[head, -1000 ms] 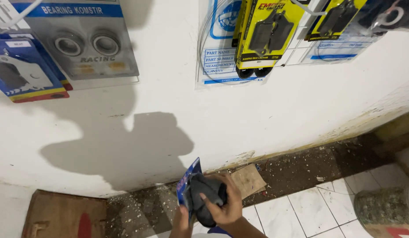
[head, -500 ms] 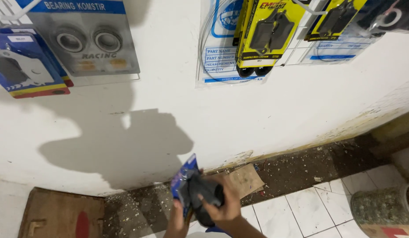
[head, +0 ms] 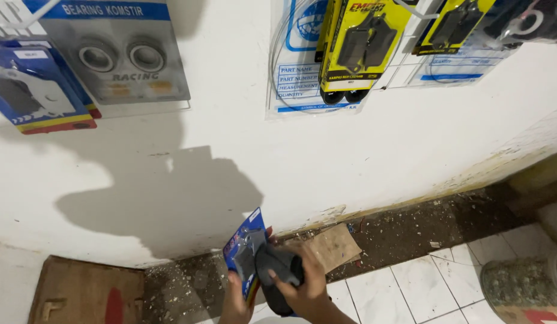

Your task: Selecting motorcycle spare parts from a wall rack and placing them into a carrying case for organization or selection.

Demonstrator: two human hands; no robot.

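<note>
Held thing: a blue blister pack (head: 245,252), a flat card with a clear bubble over a grey part, red and white print near its top corner.
Its pose: tilted, top corner leaning up and away from the hands, one long edge turned toward the wall.
Left hand (head: 235,303): at the pack's lower edge, fingers closed on the card from below; only the upper part of the hand shows above the picture's bottom border.
Right hand (head: 306,289): just right of the pack, fingers wrapped round a dark rounded part (head: 277,270) that lies against the pack's face.
Grip state: both hands closed, left on the card, right on the dark part; whether the part sits inside the bubble or loose on it, I cannot tell.
Where the pack is: low, between the two hands, above gritty floor.
Just beyond the right hand: a scrap of cardboard (head: 332,245) lying among debris at the wall's foot.
Left of the hands: a wooden board (head: 80,291) with a red mark.
Right of the hands: white floor tiles (head: 422,282).
High above the grip: packaged parts hanging on the white wall (head: 362,150), a yellow pack (head: 362,42) among them.
</note>
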